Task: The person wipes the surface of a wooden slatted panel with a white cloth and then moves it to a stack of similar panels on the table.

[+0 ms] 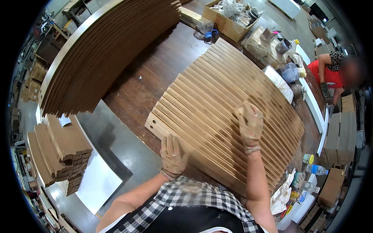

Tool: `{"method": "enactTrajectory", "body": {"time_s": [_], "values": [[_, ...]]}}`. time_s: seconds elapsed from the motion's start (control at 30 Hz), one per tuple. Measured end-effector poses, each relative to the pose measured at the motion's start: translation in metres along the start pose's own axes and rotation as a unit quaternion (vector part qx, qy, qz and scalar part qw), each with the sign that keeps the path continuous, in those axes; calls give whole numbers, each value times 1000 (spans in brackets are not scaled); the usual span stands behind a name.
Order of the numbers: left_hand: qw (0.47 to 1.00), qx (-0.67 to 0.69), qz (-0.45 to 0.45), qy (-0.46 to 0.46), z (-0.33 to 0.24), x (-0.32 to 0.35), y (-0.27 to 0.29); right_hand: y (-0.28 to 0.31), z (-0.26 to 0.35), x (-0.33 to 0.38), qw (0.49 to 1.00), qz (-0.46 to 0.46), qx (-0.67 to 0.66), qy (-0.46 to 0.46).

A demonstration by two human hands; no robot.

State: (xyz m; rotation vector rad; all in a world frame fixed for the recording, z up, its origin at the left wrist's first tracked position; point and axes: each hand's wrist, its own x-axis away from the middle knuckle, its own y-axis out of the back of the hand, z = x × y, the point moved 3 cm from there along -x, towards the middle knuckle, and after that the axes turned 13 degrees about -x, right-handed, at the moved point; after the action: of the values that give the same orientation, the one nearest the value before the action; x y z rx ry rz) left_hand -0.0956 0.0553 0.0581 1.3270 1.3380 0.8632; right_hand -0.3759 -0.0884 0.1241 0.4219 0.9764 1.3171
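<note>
A: Where are the long, light-brown wooden slats [210, 95]?
B: Side by side on the glossy, dark-brown wooden table [128, 87], long axes running diagonally from far left to near right.
A: Which hand is nearer the end with 2 round, dark holes [152, 124]?
B: The tan-gloved left hand [173, 158], flat at the nearest edge, thumb spread.
A: And the tan-gloved right hand [249, 124]?
B: Over mid-row, fingers curled; I can't tell whether they're pinching anything.

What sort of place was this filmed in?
Likely a woodworking workshop: wooden slats lie side by side on a brown table, and more boards are stacked at the upper left.
</note>
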Motion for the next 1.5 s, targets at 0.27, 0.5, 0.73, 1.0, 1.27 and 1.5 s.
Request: {"method": "enactTrajectory", "body": {"time_s": [0.27, 0.5, 0.73, 1.0, 1.27, 1.5], "values": [[1000, -13, 13, 25, -1, -3, -2, 127, -80, 102, 990, -61, 82, -94], [991, -5, -27, 131, -20, -3, -12, 237, -169, 206, 964, -131, 122, -198], [985, -54, -75, 146, -25, -4, -23, 232, -141, 187, 975, -151, 48, -155], [982, -100, -102, 125, -17, 4, -40, 266, -191, 250, 952, -194, 127, -199], [950, 256, -122, 135, 58, 33, -97, 250, -174, 255, 967, -196, 41, -160], [979, -48, -135, 145, -23, 36, -95, 348, -238, 356, 908, -321, 20, -269]]}}
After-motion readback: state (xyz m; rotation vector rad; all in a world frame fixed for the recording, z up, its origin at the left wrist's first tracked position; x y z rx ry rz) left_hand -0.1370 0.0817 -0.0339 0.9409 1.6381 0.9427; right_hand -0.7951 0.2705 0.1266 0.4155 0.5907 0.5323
